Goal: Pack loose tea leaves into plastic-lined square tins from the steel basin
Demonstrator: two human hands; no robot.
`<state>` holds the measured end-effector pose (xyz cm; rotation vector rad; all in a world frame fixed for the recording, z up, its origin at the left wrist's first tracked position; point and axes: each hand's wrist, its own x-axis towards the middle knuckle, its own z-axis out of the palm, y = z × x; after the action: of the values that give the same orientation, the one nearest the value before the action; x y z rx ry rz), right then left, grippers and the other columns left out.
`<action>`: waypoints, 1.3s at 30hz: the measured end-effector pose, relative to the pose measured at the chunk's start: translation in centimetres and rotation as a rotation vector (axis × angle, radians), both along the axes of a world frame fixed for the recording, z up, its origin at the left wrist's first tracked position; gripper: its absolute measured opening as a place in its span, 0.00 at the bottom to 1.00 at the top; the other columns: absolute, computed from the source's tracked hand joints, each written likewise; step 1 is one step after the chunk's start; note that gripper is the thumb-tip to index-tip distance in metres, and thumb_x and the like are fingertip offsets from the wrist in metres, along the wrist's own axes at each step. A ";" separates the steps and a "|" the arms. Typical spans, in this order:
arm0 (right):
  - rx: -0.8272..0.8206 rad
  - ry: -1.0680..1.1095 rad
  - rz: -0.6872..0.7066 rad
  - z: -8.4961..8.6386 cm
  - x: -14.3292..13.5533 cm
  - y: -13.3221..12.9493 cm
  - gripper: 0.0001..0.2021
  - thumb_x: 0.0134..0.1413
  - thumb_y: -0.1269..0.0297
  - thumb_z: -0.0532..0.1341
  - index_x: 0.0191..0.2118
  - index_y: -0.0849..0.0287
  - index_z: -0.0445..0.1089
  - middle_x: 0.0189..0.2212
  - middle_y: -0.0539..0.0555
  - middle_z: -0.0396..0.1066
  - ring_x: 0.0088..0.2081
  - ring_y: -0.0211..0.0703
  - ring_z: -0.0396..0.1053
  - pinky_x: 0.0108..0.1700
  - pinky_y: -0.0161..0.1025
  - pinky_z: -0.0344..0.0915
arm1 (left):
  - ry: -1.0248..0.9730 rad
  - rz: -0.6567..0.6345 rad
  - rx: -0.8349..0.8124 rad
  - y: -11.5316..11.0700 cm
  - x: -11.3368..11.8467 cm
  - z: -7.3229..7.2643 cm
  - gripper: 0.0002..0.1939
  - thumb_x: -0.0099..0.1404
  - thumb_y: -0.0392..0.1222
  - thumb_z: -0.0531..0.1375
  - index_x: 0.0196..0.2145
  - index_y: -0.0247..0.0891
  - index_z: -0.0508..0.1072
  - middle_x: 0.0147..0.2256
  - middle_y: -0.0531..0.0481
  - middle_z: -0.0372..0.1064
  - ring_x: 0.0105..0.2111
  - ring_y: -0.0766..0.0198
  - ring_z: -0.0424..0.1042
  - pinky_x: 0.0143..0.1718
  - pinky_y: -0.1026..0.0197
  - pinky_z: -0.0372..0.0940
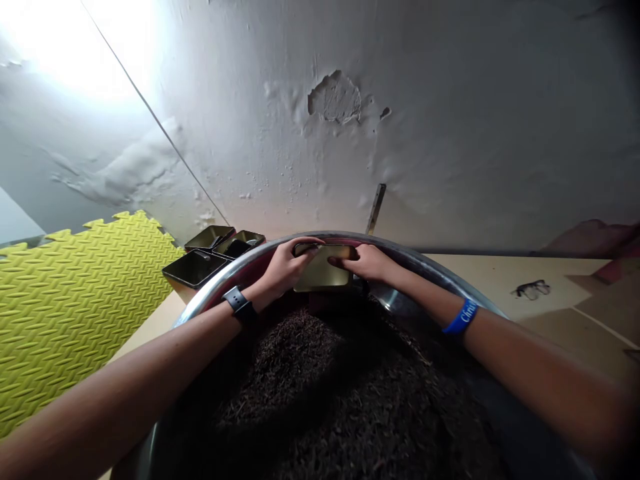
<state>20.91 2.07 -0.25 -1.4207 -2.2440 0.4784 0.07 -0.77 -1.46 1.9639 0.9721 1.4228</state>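
A rectangular metal tin (321, 274) with a gold-coloured inside is held at the far side of a large metal basin (425, 263). My left hand (286, 268), with a dark watch on its wrist, is closed on the tin's left side. On the opposite side, my right hand (373, 264) grips the same tin, thumb over its edge; a blue wristband is on that arm. Beneath the tin lies a heap of dark, dry shreds like loose tea leaves (295, 350), filling much of the basin. Shadow hides the lower part of the tin.
Several open tins (194, 269) stand outside the basin at the left, beside a yellow foam mat (85, 313). Eyeglasses (533, 289) lie on the pale surface (475, 267) at right. Behind rises a peeling wall (280, 133); a narrow metal strip (376, 208) leans there.
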 end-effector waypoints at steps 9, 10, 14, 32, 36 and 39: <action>0.035 -0.081 -0.009 -0.5 0.1 0.4 0.23 0.47 0.42 0.60 0.35 0.59 0.76 0.30 0.59 0.74 0.32 0.49 0.71 0.30 0.39 0.62 | -0.013 0.052 -0.066 -0.5 0.2 0.1 0.10 0.61 0.39 0.59 0.39 0.36 0.76 0.41 0.46 0.74 0.42 0.61 0.71 0.46 0.59 0.65; 0.046 -0.093 -0.006 -0.5 0.1 0.4 0.23 0.48 0.42 0.59 0.34 0.59 0.76 0.30 0.58 0.74 0.32 0.49 0.71 0.30 0.39 0.61 | -0.018 0.054 -0.076 -0.5 0.2 0.1 0.10 0.60 0.39 0.59 0.39 0.36 0.76 0.40 0.46 0.74 0.42 0.61 0.71 0.46 0.59 0.65; 0.071 -0.114 0.000 -0.7 0.0 0.6 0.23 0.49 0.42 0.58 0.35 0.58 0.75 0.30 0.57 0.74 0.32 0.48 0.71 0.29 0.39 0.59 | -0.048 0.053 -0.105 -0.2 0.2 -0.3 0.10 0.60 0.40 0.59 0.39 0.36 0.76 0.39 0.46 0.74 0.41 0.61 0.71 0.43 0.60 0.65; 0.016 0.047 0.182 0.3 0.7 0.6 0.26 0.46 0.53 0.64 0.52 0.56 0.68 0.43 0.56 0.73 0.44 0.50 0.70 0.46 0.42 0.66 | -0.091 -0.065 -0.381 -0.3 0.0 0.4 0.17 0.57 0.44 0.63 0.43 0.33 0.74 0.41 0.43 0.74 0.35 0.62 0.72 0.35 0.64 0.65; -0.029 0.077 0.173 0.2 0.6 0.5 0.24 0.46 0.54 0.64 0.50 0.57 0.69 0.41 0.56 0.74 0.44 0.50 0.70 0.46 0.42 0.67 | 0.002 -0.031 -0.394 -0.6 -0.1 0.8 0.17 0.58 0.46 0.63 0.42 0.33 0.74 0.38 0.44 0.75 0.33 0.62 0.71 0.31 0.65 0.64; -0.066 0.040 0.167 0.5 0.5 0.3 0.19 0.47 0.54 0.64 0.43 0.59 0.73 0.37 0.56 0.75 0.43 0.50 0.71 0.45 0.42 0.66 | -0.041 0.016 -0.346 -0.4 0.0 0.4 0.20 0.62 0.54 0.58 0.41 0.33 0.74 0.35 0.43 0.75 0.31 0.62 0.71 0.29 0.64 0.64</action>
<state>21.44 2.38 0.25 -1.2487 -2.3456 0.6343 0.11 -1.19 -1.04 1.6705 1.1319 1.2042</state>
